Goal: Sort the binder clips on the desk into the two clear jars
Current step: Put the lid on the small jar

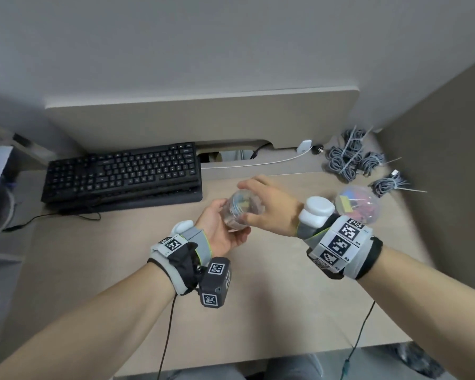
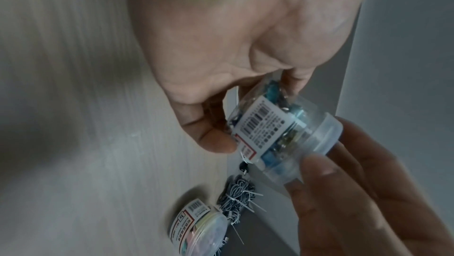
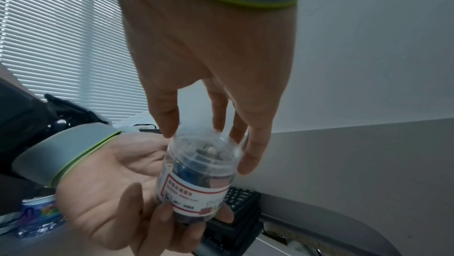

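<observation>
My left hand grips the lower body of a small clear jar, tilted above the desk. The jar is packed with binder clips, mostly blue and dark, and carries a white barcode label. My right hand comes from the right, its thumb and fingers curled round the jar's clear lid. A second, wider clear jar with its lid on, full of coloured clips, stands on the desk behind my right wrist. That second jar also shows in the left wrist view.
A black keyboard lies at the back left. Bundles of grey cable and a white charger sit at the back right by the partition. A drink can stands off to the left.
</observation>
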